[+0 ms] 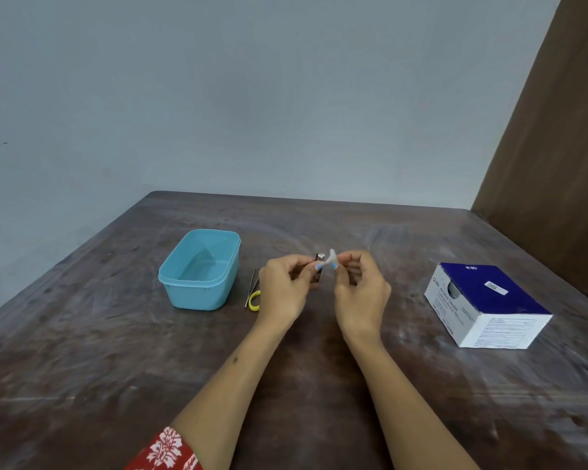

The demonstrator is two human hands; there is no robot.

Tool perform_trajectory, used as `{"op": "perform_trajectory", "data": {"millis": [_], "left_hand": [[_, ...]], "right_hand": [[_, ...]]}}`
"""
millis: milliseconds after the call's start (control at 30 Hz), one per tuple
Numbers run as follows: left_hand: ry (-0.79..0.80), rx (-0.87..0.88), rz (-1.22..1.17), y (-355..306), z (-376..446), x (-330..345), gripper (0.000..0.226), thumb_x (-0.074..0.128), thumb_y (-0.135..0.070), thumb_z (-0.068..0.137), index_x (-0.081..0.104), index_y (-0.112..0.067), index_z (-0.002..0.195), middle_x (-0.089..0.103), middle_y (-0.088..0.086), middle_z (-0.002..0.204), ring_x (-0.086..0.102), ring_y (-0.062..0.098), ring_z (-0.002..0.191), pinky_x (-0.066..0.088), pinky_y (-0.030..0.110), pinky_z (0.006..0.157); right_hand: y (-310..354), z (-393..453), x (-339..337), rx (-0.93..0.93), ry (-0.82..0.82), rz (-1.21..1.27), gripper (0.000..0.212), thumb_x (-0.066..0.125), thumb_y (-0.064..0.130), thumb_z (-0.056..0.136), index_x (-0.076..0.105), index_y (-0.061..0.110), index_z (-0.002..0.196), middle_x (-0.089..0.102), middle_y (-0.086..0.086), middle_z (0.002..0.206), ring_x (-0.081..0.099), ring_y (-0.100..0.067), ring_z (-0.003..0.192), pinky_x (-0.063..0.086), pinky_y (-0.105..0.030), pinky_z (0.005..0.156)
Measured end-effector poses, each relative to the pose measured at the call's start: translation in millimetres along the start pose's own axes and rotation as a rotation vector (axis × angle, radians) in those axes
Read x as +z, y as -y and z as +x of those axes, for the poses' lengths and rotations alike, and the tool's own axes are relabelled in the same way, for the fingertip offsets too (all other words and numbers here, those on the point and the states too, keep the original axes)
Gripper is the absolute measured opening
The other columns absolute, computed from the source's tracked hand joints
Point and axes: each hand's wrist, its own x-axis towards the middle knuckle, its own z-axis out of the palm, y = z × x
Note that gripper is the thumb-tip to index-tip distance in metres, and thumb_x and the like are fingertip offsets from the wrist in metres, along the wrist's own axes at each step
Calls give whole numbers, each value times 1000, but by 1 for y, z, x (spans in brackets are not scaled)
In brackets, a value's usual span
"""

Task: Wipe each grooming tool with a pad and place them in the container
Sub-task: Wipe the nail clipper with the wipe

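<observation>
L hand point(287, 286) pinches a small metal clipper point(319, 266) between thumb and fingers, held above the table point(116, 351) roughly mid-scene; clipper's long axis runs near upright, slightly tilted, top end up by the fingertips, lower end down toward the palm. R hand point(360, 290) pinches a white pad point(332, 256) w/ thumb and forefinger, pad pressed against the clipper's top end, sticking up above both hands. Both hands are closed on their items, fingers curled, forearms coming in from the near edge; a red patterned sleeve point(167, 449) shows at L elbow. Blue container point(201, 269) sits well left of the hands, open top, nothing visible inside, long axis running away from the viewer and a bit to the right. Between container and L hand, on the table: tweezers point(251, 286) lying w/ long axis roughly front-to-back, and beside them a yellow-handled tool point(254, 300), prob. scissors, mostly hidden by L hand so can't tell which way it points. Swab box point(482, 303), blue top and white sides, sits well right of R hand, turned at an angle to the table edge. Bare table between R hand and box, also in front of the container and along the far edge next to the wall point(285, 96). A brown panel point(556, 147) stands at the table's right rear corner.
</observation>
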Motion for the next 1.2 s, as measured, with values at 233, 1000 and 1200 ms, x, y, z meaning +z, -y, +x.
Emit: {"op": "perform_trajectory", "data": {"millis": [233, 1000, 1200], "left_hand": [[19, -116, -139, -1, 3, 0, 18, 61, 5, 84, 66, 5, 101, 67, 10, 84, 67, 4, 62, 57, 17, 66], [29, -148, -177, -2, 1, -2, 18, 62, 0, 85, 66, -1, 102, 68, 9, 88, 69, 18, 83, 59, 23, 67], [42, -148, -176, -2, 1, -1, 18, 62, 1, 84, 65, 1, 102, 68, 11, 88, 69, 19, 81, 59, 23, 67]], "right_hand": [[0, 7, -1, 455, 54, 513, 23, 60, -7, 85, 63, 16, 87, 67, -4, 76, 62, -12, 62, 53, -25, 62], [2, 9, -4, 533, 99, 556, 23, 72, -2, 76, 58, 11, 90, 71, -11, 76, 70, -17, 67, 57, -25, 64], [-2, 8, -4, 466, 97, 498, 8, 72, 3, 78, 65, 8, 79, 72, -8, 74, 69, -19, 69, 57, -25, 63]]}}
